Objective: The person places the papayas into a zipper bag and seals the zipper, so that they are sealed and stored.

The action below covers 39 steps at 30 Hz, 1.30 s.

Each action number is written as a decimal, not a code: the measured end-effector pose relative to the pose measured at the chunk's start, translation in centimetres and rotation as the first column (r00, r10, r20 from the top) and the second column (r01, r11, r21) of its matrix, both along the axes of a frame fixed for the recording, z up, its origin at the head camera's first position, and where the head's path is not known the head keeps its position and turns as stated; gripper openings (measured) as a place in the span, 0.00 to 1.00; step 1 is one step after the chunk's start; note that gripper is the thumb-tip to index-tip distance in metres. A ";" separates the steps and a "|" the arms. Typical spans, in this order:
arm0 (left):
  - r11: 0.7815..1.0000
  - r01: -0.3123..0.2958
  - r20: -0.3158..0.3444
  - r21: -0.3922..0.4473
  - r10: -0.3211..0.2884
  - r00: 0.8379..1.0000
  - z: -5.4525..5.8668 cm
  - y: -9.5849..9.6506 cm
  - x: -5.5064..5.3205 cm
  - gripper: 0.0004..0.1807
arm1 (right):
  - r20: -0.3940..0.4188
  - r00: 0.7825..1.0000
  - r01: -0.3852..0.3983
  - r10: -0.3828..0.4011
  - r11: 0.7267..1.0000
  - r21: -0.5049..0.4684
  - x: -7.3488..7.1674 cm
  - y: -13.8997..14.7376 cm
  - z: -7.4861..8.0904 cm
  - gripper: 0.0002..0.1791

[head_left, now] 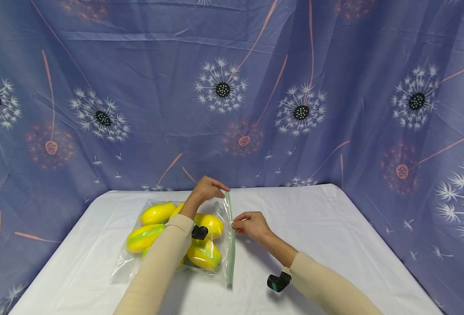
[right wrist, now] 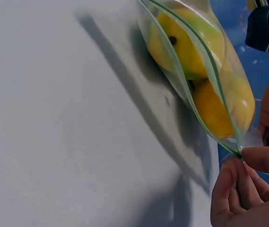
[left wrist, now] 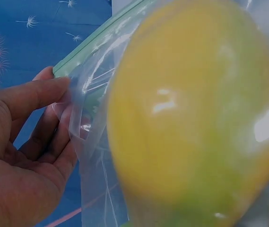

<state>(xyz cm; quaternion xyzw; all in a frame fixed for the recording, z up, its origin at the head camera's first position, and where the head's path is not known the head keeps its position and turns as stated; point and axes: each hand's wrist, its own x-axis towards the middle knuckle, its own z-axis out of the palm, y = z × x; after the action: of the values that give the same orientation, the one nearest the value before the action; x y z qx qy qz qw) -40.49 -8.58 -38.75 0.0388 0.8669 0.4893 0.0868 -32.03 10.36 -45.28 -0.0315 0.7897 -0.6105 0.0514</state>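
A clear zip-top bag (head_left: pixel 125 267) lies on the white table, holding several plump yellow-green fruits (head_left: pixel 145 238). Its green zip strip (head_left: pixel 231 258) faces right. At the far corner of the bag, my left hand (head_left: pixel 208 189) pinches the strip's end between thumb and fingers; the left wrist view shows a large fruit (left wrist: pixel 191 109) close beside this hand. My right hand (head_left: pixel 253 224) pinches the zip from the right, partway along it. In the right wrist view, the two green edges (right wrist: pixel 209 61) meet at the right fingertips and gape apart toward the near end.
A white cloth covers the table (head_left: pixel 318 227). Behind it and at both sides hangs a blue curtain (head_left: pixel 169 109) with a dandelion print. Each wrist carries a small black camera (head_left: pixel 279 282).
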 end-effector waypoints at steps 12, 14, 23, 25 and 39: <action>0.999 -0.035 -0.047 -0.030 0.034 0.998 0.3 -0.5 0.0 0.12 | 0.073 0.987 -0.144 0.146 0.989 -0.031 1.9 0.9 -0.4 0.10; 0.999 -0.038 -0.048 -0.036 0.036 0.998 0.3 -0.5 -0.1 0.12 | 0.091 0.982 -0.167 0.168 0.986 -0.021 2.2 1.2 -0.5 0.10; 0.997 -0.070 -0.046 -0.035 0.069 0.997 0.6 -0.4 -0.2 0.11 | 0.125 0.952 -0.286 0.280 0.958 0.034 2.7 2.4 -0.5 0.08; 0.996 -0.077 -0.051 -0.037 0.075 0.996 0.6 -0.4 -0.3 0.11 | 0.140 0.941 -0.316 0.307 0.948 0.047 2.8 2.6 -0.3 0.08; 0.993 -0.099 -0.121 -0.072 0.090 0.989 1.2 -0.6 -0.8 0.11 | 0.299 0.828 -0.479 0.474 0.875 -0.060 4.2 3.8 0.0 0.05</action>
<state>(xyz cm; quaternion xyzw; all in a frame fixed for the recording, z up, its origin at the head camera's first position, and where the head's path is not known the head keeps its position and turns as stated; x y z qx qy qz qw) -41.25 -9.19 -37.54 0.0232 0.8898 0.4556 0.0137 -27.80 14.12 -45.27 -0.1324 0.7445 -0.5689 0.3235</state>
